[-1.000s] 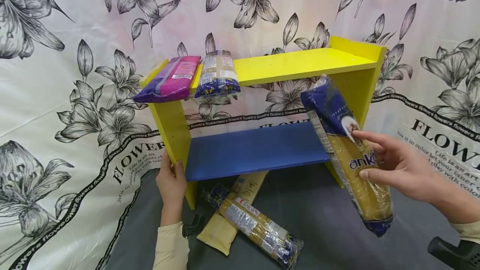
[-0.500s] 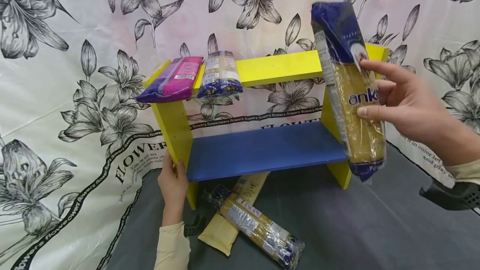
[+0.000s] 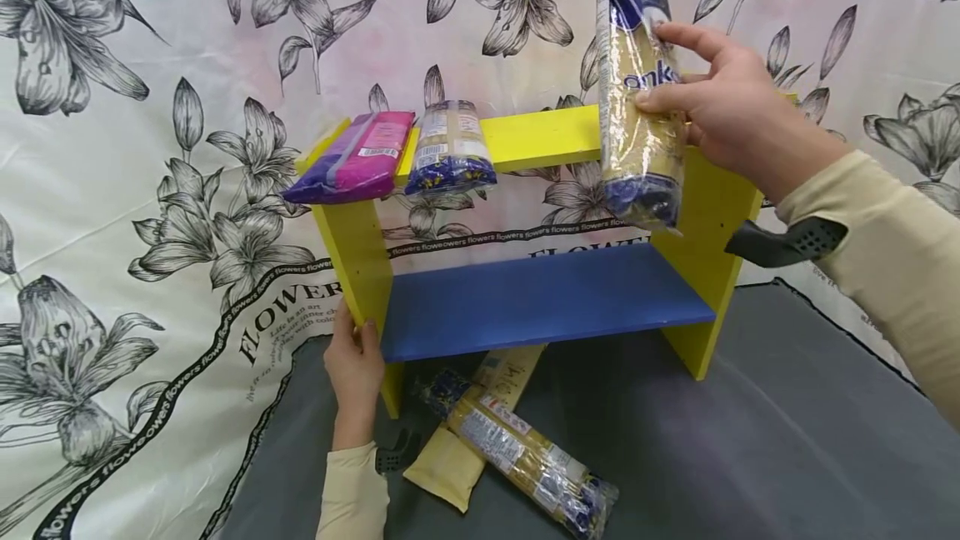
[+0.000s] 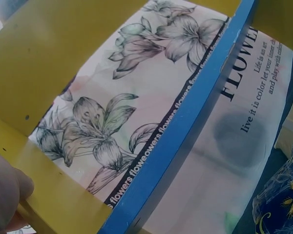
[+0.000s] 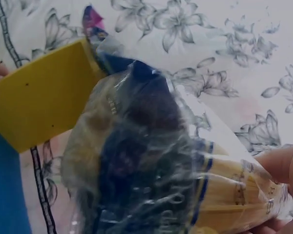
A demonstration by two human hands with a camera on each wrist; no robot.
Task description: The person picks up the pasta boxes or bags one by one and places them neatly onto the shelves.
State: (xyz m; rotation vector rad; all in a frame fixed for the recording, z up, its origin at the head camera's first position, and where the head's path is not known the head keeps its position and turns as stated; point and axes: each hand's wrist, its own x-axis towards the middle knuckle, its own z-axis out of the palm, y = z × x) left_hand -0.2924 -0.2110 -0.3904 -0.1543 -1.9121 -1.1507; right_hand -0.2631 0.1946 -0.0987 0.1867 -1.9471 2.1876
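Observation:
My right hand (image 3: pixel 720 98) grips a clear and blue packet of spaghetti (image 3: pixel 637 140), holding it nearly upright in front of the yellow top shelf (image 3: pixel 540 136), toward its right end. In the right wrist view the spaghetti packet (image 5: pixel 229 190) fills the middle, its wrapper blurred. My left hand (image 3: pixel 356 373) holds the front edge of the shelf unit's yellow left side panel (image 3: pixel 352 273), low down, and part of that hand (image 4: pixel 5 192) shows in the left wrist view. On the top shelf lie a pink and purple packet (image 3: pixel 360 157) and another pasta packet (image 3: pixel 452 148), side by side.
A blue lower shelf (image 3: pixel 540 302) spans the unit. On the grey floor surface (image 3: pixel 660 457), a spaghetti packet (image 3: pixel 525 461) lies across a pale yellow packet (image 3: pixel 446 469) that reaches under the unit. A flower-printed cloth (image 3: pixel 187 215) hangs behind.
My right hand has raised the spaghetti packet from beside the unit's right side, then brought it leftward in front of the top shelf. The left hand stays on the side panel.

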